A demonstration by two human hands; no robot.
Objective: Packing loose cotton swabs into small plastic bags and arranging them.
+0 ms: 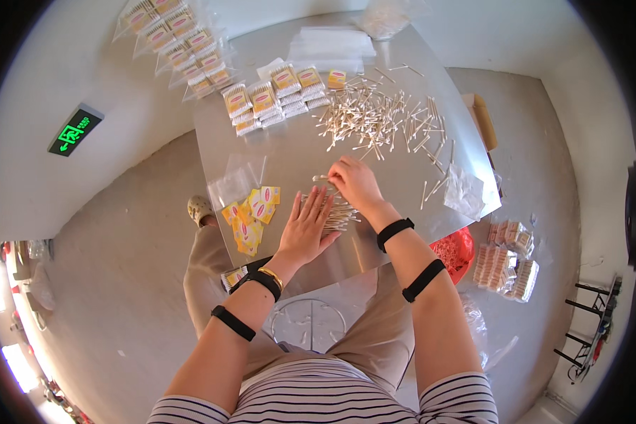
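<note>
My left hand (pixel 304 227) lies flat, fingers stretched out, over a small bunch of cotton swabs (pixel 340 215) near the front of the metal table. Just beyond it, my right hand (pixel 357 185) is closed in a pinch on a cotton swab (pixel 321 177) whose tip sticks out to the left; whether it holds more than one is hard to make out. Farther back spreads a large loose heap of cotton swabs (pixel 364 113). Yellow and white paper cards (pixel 249 220) overlap to the left of my left hand.
Stacked packs of swabs (pixel 261 99) stand at the table's back left, before flat clear bags (pixel 332 48). More clear bags lie at the left edge (pixel 237 182) and right corner (pixel 465 192). A red basin (pixel 454 253) and bundled packs (pixel 505 261) are on the right, below table height.
</note>
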